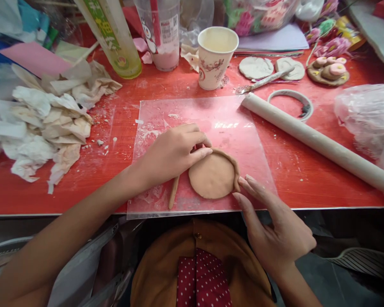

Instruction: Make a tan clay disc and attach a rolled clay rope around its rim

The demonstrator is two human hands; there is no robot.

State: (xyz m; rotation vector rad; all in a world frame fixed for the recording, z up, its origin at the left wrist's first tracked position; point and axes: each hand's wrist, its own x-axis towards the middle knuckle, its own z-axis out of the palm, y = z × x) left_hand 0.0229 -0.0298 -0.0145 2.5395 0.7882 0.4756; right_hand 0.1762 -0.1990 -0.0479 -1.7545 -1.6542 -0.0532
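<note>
A round, flat disc of tan clay [211, 177] lies on a clear plastic sheet [153, 113]. A clay coil [233, 161] runs along the disc's far and right edge. My left hand [176, 151] reaches over the disc's far left side, its thumb and fingers closed on the coil's far end. At the disc's right edge, my right hand [275, 226] has its thumb and fingertips closed about the coil's near end. Left of the disc lies a thin clay strip [173, 194], its upper part hidden beneath my left hand.
A long roller tube [313, 138] and a tape ring [289, 91] lie right. Behind stand a paper cup [216, 62], plastic cup [163, 47] and bottle [118, 42]. Crumpled tissues [51, 123] cover the left. Pale clay discs [256, 68] lie at the back.
</note>
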